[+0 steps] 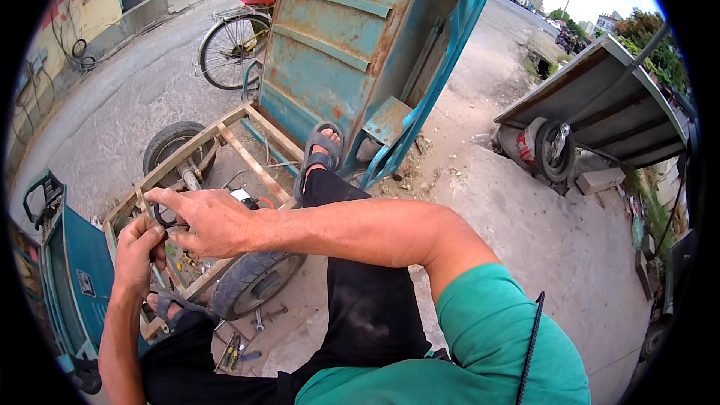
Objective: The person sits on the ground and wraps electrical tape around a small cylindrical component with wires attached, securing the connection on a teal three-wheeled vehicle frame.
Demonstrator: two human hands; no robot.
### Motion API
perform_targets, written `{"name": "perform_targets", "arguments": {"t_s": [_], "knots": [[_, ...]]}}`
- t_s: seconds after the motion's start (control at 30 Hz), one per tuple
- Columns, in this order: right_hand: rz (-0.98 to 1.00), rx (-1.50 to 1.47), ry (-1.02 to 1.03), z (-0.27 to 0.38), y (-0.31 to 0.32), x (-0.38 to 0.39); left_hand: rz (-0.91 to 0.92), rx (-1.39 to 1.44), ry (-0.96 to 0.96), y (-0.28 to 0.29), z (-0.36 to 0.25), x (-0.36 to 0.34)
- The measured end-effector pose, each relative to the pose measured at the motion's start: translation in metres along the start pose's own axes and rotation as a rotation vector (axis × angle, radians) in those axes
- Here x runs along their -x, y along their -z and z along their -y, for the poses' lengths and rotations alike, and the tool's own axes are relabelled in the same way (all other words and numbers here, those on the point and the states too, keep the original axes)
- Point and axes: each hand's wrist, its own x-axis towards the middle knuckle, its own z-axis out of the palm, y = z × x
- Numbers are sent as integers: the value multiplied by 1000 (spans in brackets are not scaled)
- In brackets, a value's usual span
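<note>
Black cord [162, 217], looped, located between left hand [139, 246] and right hand [214, 219], above the frame's [255, 163] left end. Fingers: left bunched, right index extended; grip cannot be confirmed. Judged light, pliable; best pinched near its ends.

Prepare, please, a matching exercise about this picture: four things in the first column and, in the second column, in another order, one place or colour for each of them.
Things
1. Raised cart bed
2. Bicycle
3. Wrench
4. Thin black loop

Places or colours
A. On the ground, near a treaded tyre
B. At the fingers, between the left hand and the right hand
C. Blue-green with rust patches
D. On the road, in the upper left part of the picture

Right pairs: 1-C, 2-D, 3-A, 4-B
</note>
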Motion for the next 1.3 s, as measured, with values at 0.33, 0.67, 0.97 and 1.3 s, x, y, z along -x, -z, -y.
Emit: {"name": "perform_targets", "arguments": {"t_s": [0.33, 0.67, 0.97, 1.3], "knots": [[-29, 82, 67, -7, -5, -4, -79, -258, -249, -9, -5, 12], [354, -193, -143, -5, 15, -15, -148, -640, -580, -9, -15, 26], [279, -659, -322, -6, 29, -4, 3, -155, -315, -8, -7, 5], [182, -241, -296, -22, 18, -11, -295, -785, -650, 7, -29, 1]]}}
